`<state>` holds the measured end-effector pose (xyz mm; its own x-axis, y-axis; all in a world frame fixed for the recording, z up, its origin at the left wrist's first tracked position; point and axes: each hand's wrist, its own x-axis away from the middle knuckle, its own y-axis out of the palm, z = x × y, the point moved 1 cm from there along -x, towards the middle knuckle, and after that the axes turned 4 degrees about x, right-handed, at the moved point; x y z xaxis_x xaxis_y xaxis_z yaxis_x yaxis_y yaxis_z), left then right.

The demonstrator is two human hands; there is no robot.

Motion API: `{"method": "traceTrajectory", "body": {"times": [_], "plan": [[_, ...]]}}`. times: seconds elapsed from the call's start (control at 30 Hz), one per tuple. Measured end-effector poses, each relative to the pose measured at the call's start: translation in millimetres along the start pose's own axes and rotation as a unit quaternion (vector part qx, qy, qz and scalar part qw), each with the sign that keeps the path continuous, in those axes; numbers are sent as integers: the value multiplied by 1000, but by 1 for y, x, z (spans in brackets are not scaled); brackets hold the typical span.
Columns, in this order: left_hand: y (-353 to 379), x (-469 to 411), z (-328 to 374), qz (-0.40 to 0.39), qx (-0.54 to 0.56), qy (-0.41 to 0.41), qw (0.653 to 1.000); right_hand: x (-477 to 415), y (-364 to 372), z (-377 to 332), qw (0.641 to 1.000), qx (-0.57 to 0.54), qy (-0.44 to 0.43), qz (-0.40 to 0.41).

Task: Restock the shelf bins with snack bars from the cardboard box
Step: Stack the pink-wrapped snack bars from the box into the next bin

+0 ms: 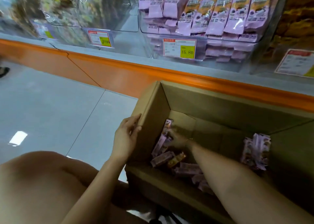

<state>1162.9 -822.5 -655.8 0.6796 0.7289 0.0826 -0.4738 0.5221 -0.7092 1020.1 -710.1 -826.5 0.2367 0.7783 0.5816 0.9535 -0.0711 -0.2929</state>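
While the left hand (127, 137) grips the cardboard box (153, 108), seemingly to steady it, the right hand (176, 137) digs among snack bars (163, 159) — grasp too blurred to tell.

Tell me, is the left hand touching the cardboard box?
Touching. The head view shows the left hand holding the cardboard box by its left wall edge.
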Motion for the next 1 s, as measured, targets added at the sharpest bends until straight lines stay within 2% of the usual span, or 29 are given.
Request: {"method": "traceTrajectory", "body": {"times": [0.1,0.27,0.37,0.47,0.7,0.8,0.87,0.93,1.0], "plan": [[1,-3,-5,-7,15,-5,1000,-19,10,-1,993,-72,59,67],[3,-4,-6,-14,29,-14,999,-24,11,-15,985,56,150,-68],[3,-4,-6,-10,27,-20,999,-21,20,-16,981,30,176,-71],[5,-3,-4,-6,22,-21,1000,-18,29,-20,983,-75,166,-10],[2,-5,-3,-11,30,-29,999,-20,11,-24,983,-40,181,-19],[2,-5,-1,-10,15,-36,999,-9,-3,-19,967,-151,203,-22],[1,-6,2,-10,-4,-38,999,-4,-16,-19,964,-180,195,-14],[0,-4,5,-14,-32,-41,999,7,-33,-23,965,-204,165,-5],[-1,3,14,15,-32,-34,999,24,-54,-31,951,-278,128,33]]}}
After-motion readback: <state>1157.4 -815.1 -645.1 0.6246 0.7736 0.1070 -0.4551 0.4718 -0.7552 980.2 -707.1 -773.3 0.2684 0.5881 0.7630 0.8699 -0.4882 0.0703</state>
